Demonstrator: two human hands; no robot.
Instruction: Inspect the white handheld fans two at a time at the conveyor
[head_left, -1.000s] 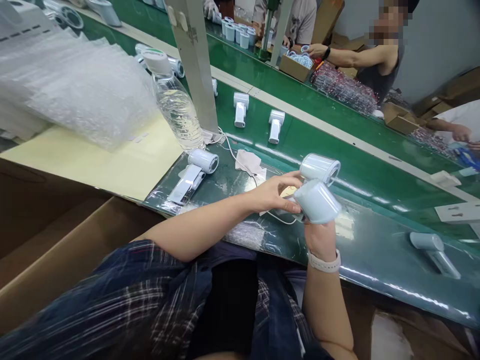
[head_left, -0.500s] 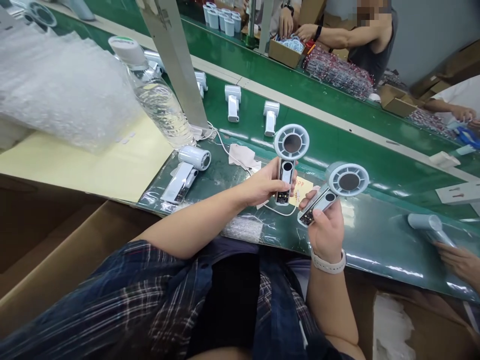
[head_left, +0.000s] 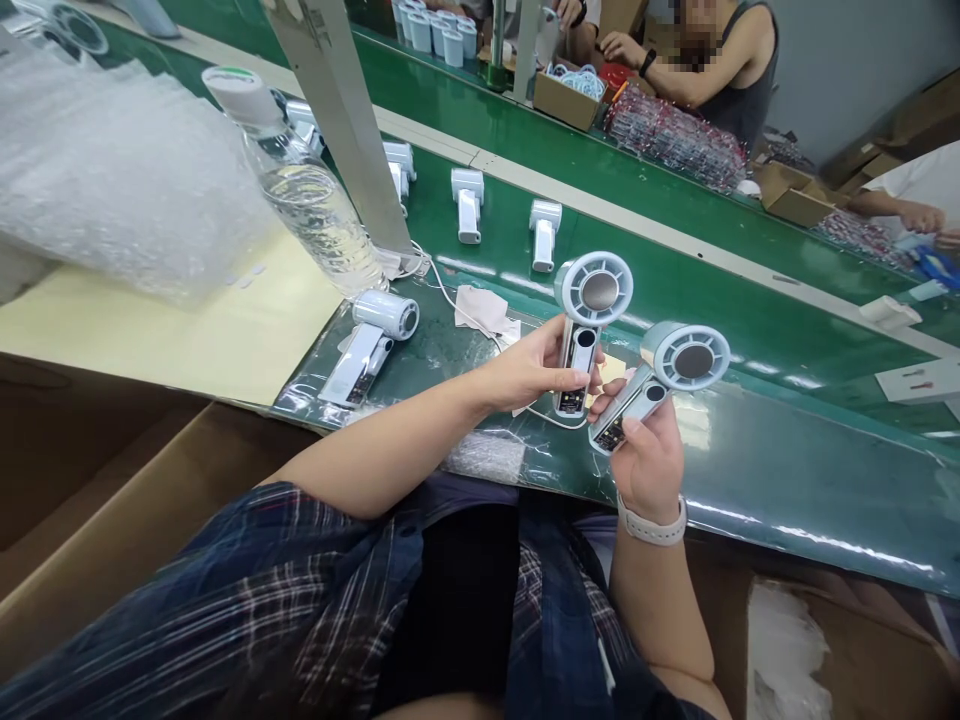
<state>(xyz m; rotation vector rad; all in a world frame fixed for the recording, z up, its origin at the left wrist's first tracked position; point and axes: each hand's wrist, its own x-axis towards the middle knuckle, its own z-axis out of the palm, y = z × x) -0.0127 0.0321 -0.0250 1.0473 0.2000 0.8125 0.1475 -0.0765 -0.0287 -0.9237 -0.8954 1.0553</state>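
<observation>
Head view recorded both of your hands raised over the green counter [head_left: 750, 330] at frame centre, each clamped on a handheld fan. Your left hand [head_left: 536, 368] was closed around the handle of the upright fan [head_left: 589, 315], its round head facing you. Your right hand [head_left: 651, 455], with a white watch at the wrist, was closed around the handle of the tilted fan [head_left: 660, 385], whose head leaned toward the right. The two fans stood just beside each other, handles nearly touching. Left of centre, a third fan [head_left: 371, 345] lay on the counter near a water bottle [head_left: 300, 185]. Two more fans [head_left: 506, 220] rested on the belt above. Bubble wrap [head_left: 112, 170] filled the upper left.
</observation>
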